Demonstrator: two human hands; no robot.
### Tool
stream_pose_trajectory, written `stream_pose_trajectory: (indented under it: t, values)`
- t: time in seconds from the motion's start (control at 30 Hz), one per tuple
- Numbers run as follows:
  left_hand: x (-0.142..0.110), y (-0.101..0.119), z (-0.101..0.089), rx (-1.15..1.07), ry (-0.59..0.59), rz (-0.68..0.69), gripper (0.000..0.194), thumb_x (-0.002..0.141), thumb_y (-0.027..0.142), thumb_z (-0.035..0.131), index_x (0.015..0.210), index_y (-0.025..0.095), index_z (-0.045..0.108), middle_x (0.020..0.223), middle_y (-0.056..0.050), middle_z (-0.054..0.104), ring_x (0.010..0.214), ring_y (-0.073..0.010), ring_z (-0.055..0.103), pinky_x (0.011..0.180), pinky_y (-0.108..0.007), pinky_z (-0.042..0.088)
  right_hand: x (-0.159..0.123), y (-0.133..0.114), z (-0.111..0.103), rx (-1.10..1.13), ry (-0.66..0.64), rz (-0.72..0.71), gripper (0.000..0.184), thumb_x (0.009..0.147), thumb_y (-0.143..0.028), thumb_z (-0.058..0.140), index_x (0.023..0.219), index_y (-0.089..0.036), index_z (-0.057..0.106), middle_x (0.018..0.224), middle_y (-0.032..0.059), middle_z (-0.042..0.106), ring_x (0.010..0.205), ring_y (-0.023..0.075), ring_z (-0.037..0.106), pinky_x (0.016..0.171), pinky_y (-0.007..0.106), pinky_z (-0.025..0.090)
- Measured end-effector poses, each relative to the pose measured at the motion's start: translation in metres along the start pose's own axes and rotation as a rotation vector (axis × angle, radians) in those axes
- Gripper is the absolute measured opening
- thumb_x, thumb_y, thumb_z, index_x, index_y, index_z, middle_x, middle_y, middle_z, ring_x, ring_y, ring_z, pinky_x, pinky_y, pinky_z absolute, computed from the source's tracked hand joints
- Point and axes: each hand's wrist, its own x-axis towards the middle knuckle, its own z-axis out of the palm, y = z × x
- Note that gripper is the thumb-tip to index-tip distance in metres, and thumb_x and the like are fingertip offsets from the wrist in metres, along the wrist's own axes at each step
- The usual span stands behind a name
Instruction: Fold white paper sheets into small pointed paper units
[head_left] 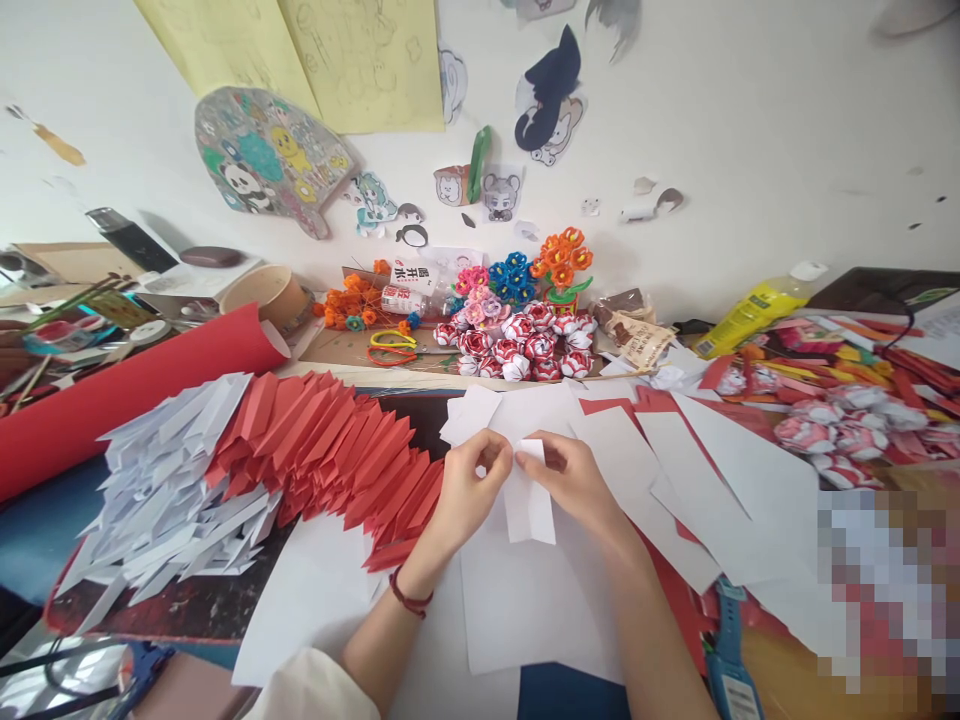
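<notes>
A small white paper strip (531, 515) with a crease down its length hangs in front of me, above larger white sheets (540, 610). My right hand (574, 480) pinches its upper part, the thumb lying on the front face. My left hand (472, 485) is closed in a pinch at the strip's upper left edge, its thumb and forefinger making a ring. The fingertips of both hands nearly meet there. To the left of my left hand lies a long row of folded red paper pieces (322, 440), beside a heap of folded white paper pieces (172, 490).
Red-and-white paper flowers (536, 345) stand at the back near colourful flowers (514, 275). A red roll (135, 390) lies at left. White sheets (690, 480) overlap red ones at right, near a yellow bottle (757, 310) and a blue watch (727, 650).
</notes>
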Motion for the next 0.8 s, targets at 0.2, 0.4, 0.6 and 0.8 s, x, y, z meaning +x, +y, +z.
stream_pose_trajectory:
  t: [0.2, 0.4, 0.6, 0.8]
  values:
    - [0.0002, 0.0020, 0.0011, 0.024, -0.018, 0.008, 0.014, 0.087, 0.026, 0.052, 0.078, 0.016, 0.057, 0.070, 0.001, 0.056, 0.064, -0.0096, 0.049, 0.062, -0.020, 0.040, -0.0025, -0.0029, -0.0009, 0.034, 0.000, -0.024, 0.019, 0.082, -0.033, 0.060, 0.073, -0.017, 0.059, 0.066, -0.0026, 0.050, 0.064, 0.0128, 0.048, 0.056, 0.023, 0.037]
    - [0.0024, 0.0054, -0.0007, 0.059, -0.032, 0.023, 0.012, 0.083, 0.019, 0.050, 0.072, 0.016, 0.053, 0.066, 0.002, 0.053, 0.061, -0.0086, 0.045, 0.060, -0.020, 0.037, -0.0039, -0.0041, -0.0005, 0.084, 0.074, -0.011, 0.020, 0.078, -0.031, 0.064, 0.067, -0.016, 0.058, 0.063, -0.0035, 0.047, 0.061, 0.0114, 0.044, 0.053, 0.022, 0.034]
    - [0.0017, 0.0052, -0.0029, 0.033, -0.056, 0.020, 0.010, 0.082, 0.017, 0.049, 0.073, 0.016, 0.054, 0.066, 0.003, 0.052, 0.061, -0.0086, 0.046, 0.061, -0.020, 0.038, -0.0031, -0.0024, -0.0012, 0.148, 0.123, 0.003, 0.017, 0.076, -0.030, 0.067, 0.069, -0.016, 0.061, 0.065, -0.0024, 0.052, 0.062, 0.0116, 0.047, 0.053, 0.022, 0.035]
    - [0.0019, 0.0040, -0.0042, 0.026, -0.060, 0.023, 0.009, 0.082, 0.017, 0.049, 0.074, 0.016, 0.054, 0.067, 0.003, 0.052, 0.062, -0.0086, 0.046, 0.062, -0.020, 0.039, -0.0012, 0.0001, 0.0031, 0.177, 0.142, 0.033, 0.022, 0.074, -0.034, 0.070, 0.067, -0.015, 0.061, 0.062, -0.0025, 0.050, 0.060, 0.0118, 0.046, 0.052, 0.022, 0.035]
